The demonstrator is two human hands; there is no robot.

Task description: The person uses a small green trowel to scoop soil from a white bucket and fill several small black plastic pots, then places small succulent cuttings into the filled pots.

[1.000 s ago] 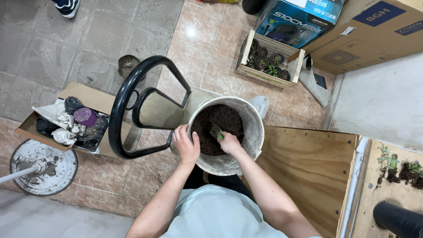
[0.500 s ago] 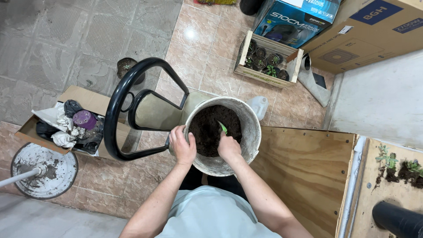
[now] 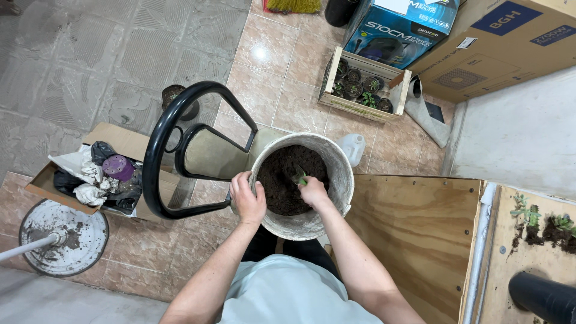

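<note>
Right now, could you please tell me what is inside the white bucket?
The white bucket holds dark soil. The right hand reaches in with a small green tool, its tip buried. The left hand grips the rim. Anything beneath the soil is hidden.

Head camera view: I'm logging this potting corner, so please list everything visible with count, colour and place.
bucket: one, white, centre, filled with dark soil
trowel: one, green handle, in the soil
chair: one, black frame, left of the bucket
open carton: one, brown, far left, holding rags and a purple pot
round base: one, white, bottom left
wooden crate: one, pale, top centre, holding small potted plants
big boxes: two, blue and brown, top right
wooden board: one, tan, right
seedlings: several, green, far right
left hand: one, gripping the bucket rim
right hand: one, holding the trowel
</note>
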